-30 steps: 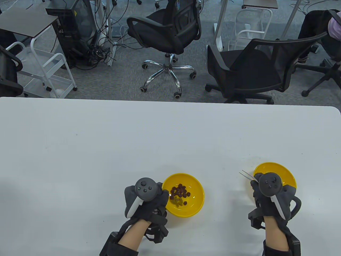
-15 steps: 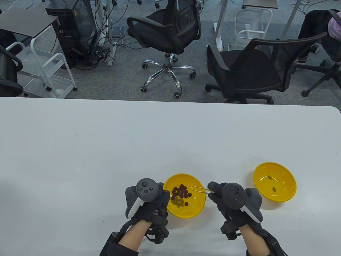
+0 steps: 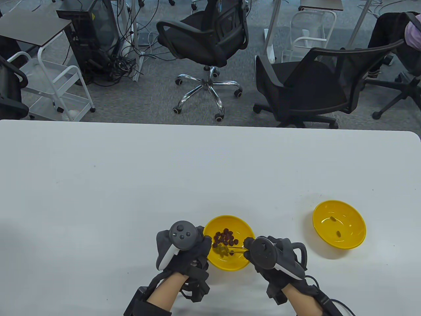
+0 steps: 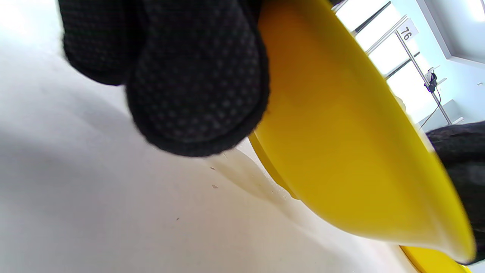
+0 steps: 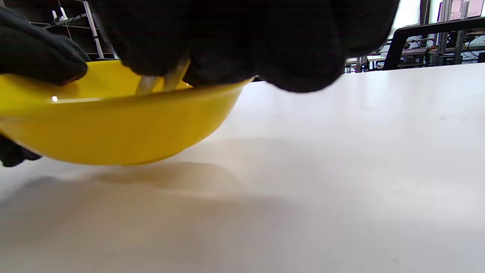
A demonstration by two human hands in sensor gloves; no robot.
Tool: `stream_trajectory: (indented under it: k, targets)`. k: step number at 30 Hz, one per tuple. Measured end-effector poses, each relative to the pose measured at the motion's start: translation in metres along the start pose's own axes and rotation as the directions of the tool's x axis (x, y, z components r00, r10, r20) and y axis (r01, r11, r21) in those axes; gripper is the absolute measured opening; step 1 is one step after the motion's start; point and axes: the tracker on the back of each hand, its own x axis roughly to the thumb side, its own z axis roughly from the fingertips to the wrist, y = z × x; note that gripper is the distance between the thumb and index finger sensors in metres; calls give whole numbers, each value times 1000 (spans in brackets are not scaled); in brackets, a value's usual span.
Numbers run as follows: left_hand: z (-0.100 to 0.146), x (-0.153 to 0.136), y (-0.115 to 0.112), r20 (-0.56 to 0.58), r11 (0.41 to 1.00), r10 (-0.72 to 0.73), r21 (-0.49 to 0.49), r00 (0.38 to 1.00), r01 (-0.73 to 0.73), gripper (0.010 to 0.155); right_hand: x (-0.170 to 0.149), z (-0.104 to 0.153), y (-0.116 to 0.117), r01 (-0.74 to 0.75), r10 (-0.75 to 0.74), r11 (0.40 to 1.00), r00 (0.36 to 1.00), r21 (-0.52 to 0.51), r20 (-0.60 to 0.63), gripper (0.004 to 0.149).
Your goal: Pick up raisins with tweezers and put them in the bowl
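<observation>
A yellow bowl (image 3: 241, 263) near the table's front edge holds several dark raisins (image 3: 225, 237). My left hand (image 3: 184, 250) grips its left rim; its fingers (image 4: 197, 76) press the bowl's outer wall (image 4: 341, 144). My right hand (image 3: 269, 256) holds metal tweezers (image 3: 235, 248) whose tips reach into the bowl among the raisins. In the right wrist view the tweezers (image 5: 159, 81) go down behind the rim (image 5: 113, 110). A second yellow bowl (image 3: 355, 237) at the right holds two raisins (image 3: 335, 226). Whether the tips pinch a raisin is hidden.
The white table (image 3: 131, 184) spreads wide to the left and back. Two black office chairs (image 3: 210, 42) stand on the floor beyond the far edge, with a white cart (image 3: 56, 89) at the left.
My right hand has carried the tweezers from the right bowl leftward to the left bowl and lowered the tips among the raisins. My left hand has stayed on the rim.
</observation>
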Motion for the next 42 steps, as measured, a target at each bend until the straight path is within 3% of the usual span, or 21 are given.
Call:
stream_trajectory:
  k: [11,23,28,34,38,42]
  targets:
    - [0,0,0,0,1000,0,0,1000,0,55,0,1,-2,-3,3,999,1000,-36,1,46]
    - [-1,-3,3,-18,1000,6,13,1000,-6,55,-31,2,-25,198,-208,972,976,-125,-71,46]
    - [-1,-4,4,-23,1000,7,15,1000,-6,55,-69,4,-42,290,-329,932,928,-217,-175,46]
    - [0,-6,7,-39,1000,11,26,999,-10,55,-131,14,-51,351,-466,870,815,-348,-343,45]
    - [0,-6,8,-42,1000,13,28,999,-12,55,-165,24,-53,290,-479,861,740,-418,-472,46]
    - [0,-7,9,-42,1000,14,28,999,-12,55,-191,36,-52,130,-408,890,653,-437,-638,45]
